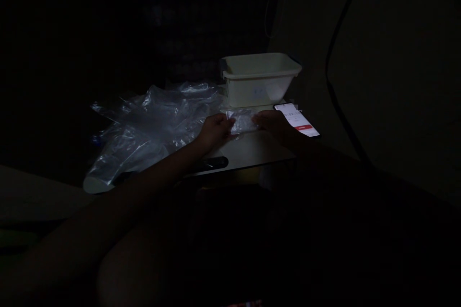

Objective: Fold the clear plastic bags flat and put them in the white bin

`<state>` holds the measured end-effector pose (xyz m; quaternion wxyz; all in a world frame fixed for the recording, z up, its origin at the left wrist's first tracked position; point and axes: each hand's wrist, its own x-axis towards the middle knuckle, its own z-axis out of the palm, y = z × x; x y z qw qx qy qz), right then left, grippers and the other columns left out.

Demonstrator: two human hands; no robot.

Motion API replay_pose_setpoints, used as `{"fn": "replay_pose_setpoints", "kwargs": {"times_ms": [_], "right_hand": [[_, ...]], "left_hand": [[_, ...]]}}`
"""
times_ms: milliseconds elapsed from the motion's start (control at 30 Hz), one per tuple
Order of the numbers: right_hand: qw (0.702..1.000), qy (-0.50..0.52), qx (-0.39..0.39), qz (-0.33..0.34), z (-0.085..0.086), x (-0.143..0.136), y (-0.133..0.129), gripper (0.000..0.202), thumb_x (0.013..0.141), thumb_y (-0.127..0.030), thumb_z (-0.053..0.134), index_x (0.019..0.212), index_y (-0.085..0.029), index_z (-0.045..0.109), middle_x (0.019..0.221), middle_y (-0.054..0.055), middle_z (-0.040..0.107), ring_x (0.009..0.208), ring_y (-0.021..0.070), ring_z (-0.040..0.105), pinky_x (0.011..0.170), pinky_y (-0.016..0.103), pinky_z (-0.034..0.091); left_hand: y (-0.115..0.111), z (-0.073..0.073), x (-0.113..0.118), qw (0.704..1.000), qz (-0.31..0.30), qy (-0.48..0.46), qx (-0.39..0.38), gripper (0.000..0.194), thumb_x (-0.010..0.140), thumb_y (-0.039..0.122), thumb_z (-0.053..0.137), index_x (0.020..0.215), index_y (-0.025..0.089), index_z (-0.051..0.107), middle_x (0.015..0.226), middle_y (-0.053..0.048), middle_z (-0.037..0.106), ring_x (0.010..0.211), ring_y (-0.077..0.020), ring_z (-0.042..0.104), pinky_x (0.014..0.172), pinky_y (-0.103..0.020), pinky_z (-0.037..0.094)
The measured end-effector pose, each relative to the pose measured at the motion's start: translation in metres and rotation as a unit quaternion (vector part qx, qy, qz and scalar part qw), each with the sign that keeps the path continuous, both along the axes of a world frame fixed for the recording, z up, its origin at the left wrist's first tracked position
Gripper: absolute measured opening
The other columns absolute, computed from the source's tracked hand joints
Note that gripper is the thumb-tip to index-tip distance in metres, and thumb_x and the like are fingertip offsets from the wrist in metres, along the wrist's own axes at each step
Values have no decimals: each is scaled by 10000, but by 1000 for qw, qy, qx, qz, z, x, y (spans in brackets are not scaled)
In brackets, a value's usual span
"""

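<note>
A small folded piece of clear plastic is held level over the small white table. My left hand pinches its left end, thumb on top. Its right end is gripped by the fingers of my right hand. To the left lies a loose, crumpled heap of clear plastic bags, spread over the table's left part. Just behind my hands stands a whitish plastic tub with dark handles. The scene is very dark, so finger details are faint.
A lit phone lies on the table's right edge, beside my right hand. The table's front edge has a dark handle slot. A dark cable hangs along the wall at the right.
</note>
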<state>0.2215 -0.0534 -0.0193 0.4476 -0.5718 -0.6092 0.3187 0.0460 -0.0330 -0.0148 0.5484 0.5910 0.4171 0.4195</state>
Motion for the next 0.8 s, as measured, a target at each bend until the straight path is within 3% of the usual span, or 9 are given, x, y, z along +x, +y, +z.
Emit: {"fn": "replay_pose_setpoints", "kwargs": {"times_ms": [200, 433, 600, 800], "right_hand": [[999, 35, 23, 5, 0, -3, -1, 306, 632, -446, 540, 502, -182, 457, 501, -36, 447, 515, 88, 417, 506, 231, 334], [993, 89, -77, 26, 6, -11, -4, 277, 510, -415, 634, 550, -159, 537, 567, 5, 548, 562, 125, 503, 527, 250, 386], [987, 143, -69, 33, 5, -10, -5, 258, 512, -398, 635, 595, -166, 560, 632, 21, 593, 617, 137, 539, 550, 249, 408], [992, 97, -81, 10, 1, -7, -2, 223, 561, -374, 616, 577, -161, 554, 550, 17, 576, 524, 114, 516, 524, 250, 408]], "left_hand": [[-2, -5, 0, 998, -3, -39, -40, 180, 665, 191, 573, 546, 152, 442, 388, 54, 454, 350, -63, 454, 388, -175, 355], [-1, 0, 0, 999, 6, -15, -33, 156, 649, 196, 575, 550, 151, 463, 381, 60, 453, 340, -61, 440, 373, -171, 335], [0, -12, 1, 997, -22, -49, -50, 160, 610, 182, 618, 567, 138, 471, 431, 49, 478, 368, -46, 446, 403, -174, 363], [5, -21, 3, 991, -19, -101, -83, 240, 601, 126, 613, 516, 152, 391, 428, 66, 432, 378, -37, 453, 450, -189, 414]]}}
